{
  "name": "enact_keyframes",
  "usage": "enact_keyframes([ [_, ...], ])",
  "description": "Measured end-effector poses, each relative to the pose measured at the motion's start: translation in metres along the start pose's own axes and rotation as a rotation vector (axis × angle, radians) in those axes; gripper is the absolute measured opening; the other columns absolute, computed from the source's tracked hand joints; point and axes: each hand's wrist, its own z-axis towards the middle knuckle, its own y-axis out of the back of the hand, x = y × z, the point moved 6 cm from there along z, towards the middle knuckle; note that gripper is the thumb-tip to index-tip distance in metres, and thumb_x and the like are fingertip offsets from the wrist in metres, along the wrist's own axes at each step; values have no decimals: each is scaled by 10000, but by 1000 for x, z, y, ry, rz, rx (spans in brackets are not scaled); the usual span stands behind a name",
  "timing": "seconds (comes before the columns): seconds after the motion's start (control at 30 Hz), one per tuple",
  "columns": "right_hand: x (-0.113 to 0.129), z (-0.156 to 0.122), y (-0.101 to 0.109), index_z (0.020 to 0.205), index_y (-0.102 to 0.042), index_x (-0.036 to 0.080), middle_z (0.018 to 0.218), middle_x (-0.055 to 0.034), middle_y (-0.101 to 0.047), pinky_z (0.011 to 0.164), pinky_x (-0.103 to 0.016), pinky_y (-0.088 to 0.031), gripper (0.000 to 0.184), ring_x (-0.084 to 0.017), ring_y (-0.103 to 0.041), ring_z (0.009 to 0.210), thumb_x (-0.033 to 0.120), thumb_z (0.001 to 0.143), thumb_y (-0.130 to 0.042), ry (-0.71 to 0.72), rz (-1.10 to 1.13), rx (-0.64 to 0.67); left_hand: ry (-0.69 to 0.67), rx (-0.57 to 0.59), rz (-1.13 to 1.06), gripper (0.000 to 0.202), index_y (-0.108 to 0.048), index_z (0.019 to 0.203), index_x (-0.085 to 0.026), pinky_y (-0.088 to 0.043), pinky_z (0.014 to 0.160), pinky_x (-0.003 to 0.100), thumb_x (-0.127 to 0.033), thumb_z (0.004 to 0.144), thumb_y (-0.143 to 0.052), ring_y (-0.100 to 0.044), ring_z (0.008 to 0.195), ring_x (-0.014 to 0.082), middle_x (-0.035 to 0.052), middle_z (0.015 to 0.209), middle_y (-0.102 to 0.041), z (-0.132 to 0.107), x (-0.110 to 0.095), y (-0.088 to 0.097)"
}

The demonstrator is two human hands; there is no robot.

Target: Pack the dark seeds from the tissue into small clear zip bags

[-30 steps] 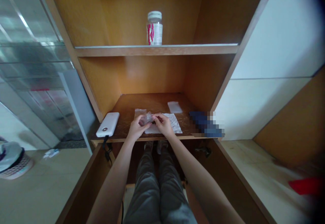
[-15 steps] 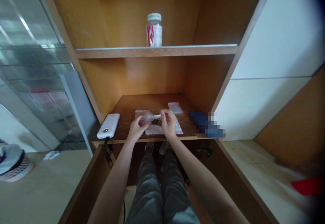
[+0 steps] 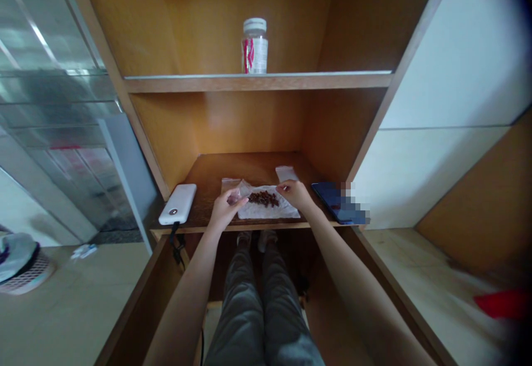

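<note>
Your left hand [image 3: 224,210] held clear bag [image 3: 244,189]. Bits [image 3: 265,199] lay heaped on paper [image 3: 270,212] between hands. Your right hand [image 3: 295,193] sat above paper's right side; couldn't tell if pinching. Step looked like picking through bits; next move likely called for fine pinch. Flat bag [image 3: 285,173] lay beyond.

Small brown pieces [image 3: 265,199] lie heaped on a white sheet [image 3: 286,210] beside a clear bag [image 3: 245,188]

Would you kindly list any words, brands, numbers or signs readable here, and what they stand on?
None can be read.
Bottle: pink mark and fine print on its label, too small and blurred.
White power bank: dark round spot, no legible figures.
</note>
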Motion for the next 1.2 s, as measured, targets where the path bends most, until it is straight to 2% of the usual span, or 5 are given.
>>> enact_keyframes([
  [0.23,-3,5,-17,913,-694,196,900,-63,-675,738,-229,-442,220,-147,-606,784,201,738,-560,127,-210,212,-13,2,-22,440,-560,1003,-166,-445,777,318,-398,645,-668,-599,788,164,66,865,-645,1,1,0],
  [0.6,-8,14,-21,858,-706,207,925,-60,-675,786,-241,-432,188,-183,-595,876,264,708,-609,118,-291,335,-26,-13,-50,419,-561,994,-175,-445,778,322,-391,650,-666,-601,787,163,63,866,-644,0,2,0],
  [0.93,-4,15,-9,737,-688,164,840,-77,-667,758,-256,-431,141,-170,-591,823,207,741,-554,139,-167,51,-33,4,-36,400,-572,988,-174,-443,764,310,-390,662,-655,-595,784,165,69,869,-643,-1,-1,0],
  [1.07,23,17,0,687,-667,172,766,-60,-665,711,-266,-449,180,-158,-597,751,266,768,-538,199,134,-120,-28,6,-15,401,-574,983,-174,-442,758,305,-397,660,-656,-594,779,165,65,862,-646,0,-1,0],
  [1.2,59,18,-6,710,-668,173,779,-56,-660,725,-269,-457,146,-152,-596,772,294,735,-591,259,353,-102,-20,26,-2,408,-583,989,-180,-440,760,309,-404,657,-657,-596,793,175,62,869,-648,-1,-5,0],
])
